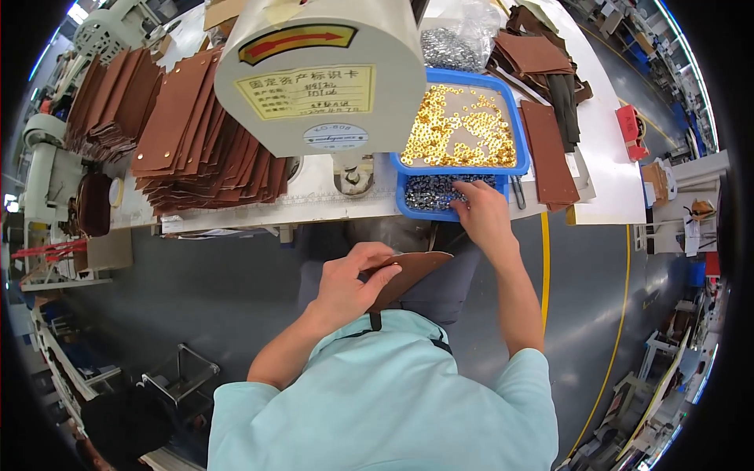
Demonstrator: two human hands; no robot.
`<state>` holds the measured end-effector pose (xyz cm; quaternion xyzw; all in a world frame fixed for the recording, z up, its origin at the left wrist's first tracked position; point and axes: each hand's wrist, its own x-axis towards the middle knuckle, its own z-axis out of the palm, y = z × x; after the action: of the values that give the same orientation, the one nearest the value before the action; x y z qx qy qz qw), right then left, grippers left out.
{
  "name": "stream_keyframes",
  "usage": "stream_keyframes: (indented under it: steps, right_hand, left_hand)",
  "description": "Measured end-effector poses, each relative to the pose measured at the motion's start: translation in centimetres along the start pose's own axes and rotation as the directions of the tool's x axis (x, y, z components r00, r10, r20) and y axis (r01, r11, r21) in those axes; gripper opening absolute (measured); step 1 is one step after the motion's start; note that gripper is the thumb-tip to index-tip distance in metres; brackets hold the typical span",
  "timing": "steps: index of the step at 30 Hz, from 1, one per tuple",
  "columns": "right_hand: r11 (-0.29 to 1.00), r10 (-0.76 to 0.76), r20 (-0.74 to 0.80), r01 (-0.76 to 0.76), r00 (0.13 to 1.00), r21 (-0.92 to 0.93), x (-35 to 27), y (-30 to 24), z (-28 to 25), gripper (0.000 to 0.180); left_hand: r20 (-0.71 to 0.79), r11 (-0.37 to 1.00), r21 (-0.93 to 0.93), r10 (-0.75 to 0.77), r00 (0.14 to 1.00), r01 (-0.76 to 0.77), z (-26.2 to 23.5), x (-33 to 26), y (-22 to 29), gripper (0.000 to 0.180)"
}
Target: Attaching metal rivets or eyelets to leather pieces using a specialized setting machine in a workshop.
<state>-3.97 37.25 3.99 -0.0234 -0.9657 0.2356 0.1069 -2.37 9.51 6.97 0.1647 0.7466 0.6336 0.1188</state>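
My left hand (355, 276) is closed around the edge of a brown leather piece (416, 271), held low in front of me below the table edge. A small gold-coloured fitting shows near its thumb. My right hand (481, 210) reaches into the lower blue tray (402, 206), which is full of small dark silvery metal fittings (430, 193). Its thumb and index fingertip look apart among them, with nothing visible between them. Just behind stands another blue tray (518, 149), spread with small gold-coloured ring-shaped fittings (459, 122).
A pale machine head (322, 71) with a red arrow overhangs the white table (228, 224). Stacks of brown leather pieces (177, 125) lie left of it. More leather pieces (550, 157) and a clear bag of metal fittings (455, 47) sit on the right and behind the trays.
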Motion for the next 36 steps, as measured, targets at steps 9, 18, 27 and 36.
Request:
stream_keyframes:
  steps: [9, 18, 27, 36]
  right_hand:
    - [0.997, 0.073, -0.020, -0.072, 0.997, 0.012, 0.4, 1.5, 1.9, 0.012]
    - [0.997, 0.077, -0.010, -0.077, 0.997, -0.024, 0.5, 1.5, 2.1, 0.016]
    - [0.989, 0.064, -0.006, -0.064, 0.998, -0.131, 0.9, 0.9, 2.5, 0.010]
    - [1.000, -0.005, -0.088, 0.006, 0.996, 0.007, 0.7, 0.5, 1.8, 0.010]
  left_hand:
    - [0.098, 0.975, 0.119, 0.176, 0.979, -0.187, 0.0, 0.2, -0.9, 0.017]
    - [0.039, 0.974, 0.137, 0.174, 0.984, -0.178, 1.3, -0.1, -0.2, 0.019]
    - [0.116, 0.836, 0.262, 0.468, 0.876, -0.482, 0.3, -0.3, -0.5, 0.023]
    - [0.197, 0.615, 0.250, 0.724, 0.661, -0.748, -0.3, 0.2, -0.9, 0.022]
